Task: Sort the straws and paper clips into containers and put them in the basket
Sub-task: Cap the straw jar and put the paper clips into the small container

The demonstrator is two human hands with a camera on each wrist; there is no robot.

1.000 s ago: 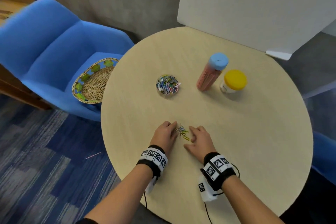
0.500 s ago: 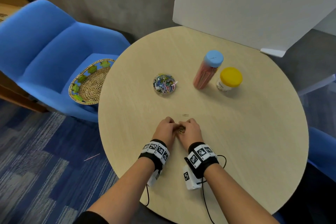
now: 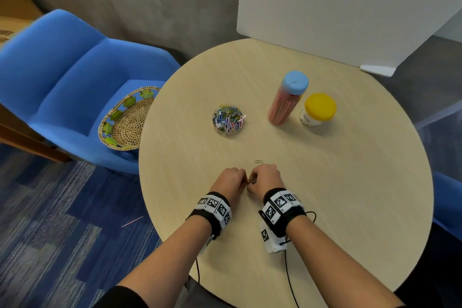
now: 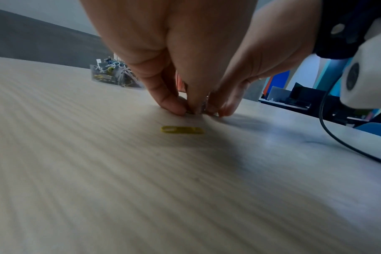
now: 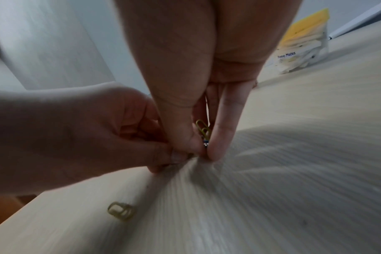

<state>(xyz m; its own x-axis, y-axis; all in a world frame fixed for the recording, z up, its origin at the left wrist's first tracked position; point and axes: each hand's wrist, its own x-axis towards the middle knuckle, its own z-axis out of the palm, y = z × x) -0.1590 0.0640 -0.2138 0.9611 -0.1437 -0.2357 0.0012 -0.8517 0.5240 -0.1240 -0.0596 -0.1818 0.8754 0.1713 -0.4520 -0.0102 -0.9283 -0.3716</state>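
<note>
My left hand point(image 3: 231, 181) and right hand point(image 3: 265, 177) meet fingertip to fingertip on the round table point(image 3: 350, 182), pinching a small bunch of paper clips point(image 5: 203, 131) between them. One yellow clip point(image 4: 182, 129) lies loose just behind the hands, also seen in the right wrist view point(image 5: 120, 210). Another clip point(image 3: 258, 161) lies on the table just beyond my right hand. A clear dish of coloured paper clips point(image 3: 228, 120) sits mid-table. The tall straw tube with a blue cap point(image 3: 287, 97) stands at the back right. The woven basket point(image 3: 127, 120) rests on the blue chair.
A yellow-lidded jar point(image 3: 317, 110) stands beside the straw tube. The blue chair point(image 3: 75, 82) is left of the table. A white board point(image 3: 350, 2) leans behind the table. One pink straw point(image 3: 132, 221) lies on the carpet at the left.
My hands have closed together over the scattered clips, gathering them into a pinch. One clip now lies uncovered just beyond my right hand.
</note>
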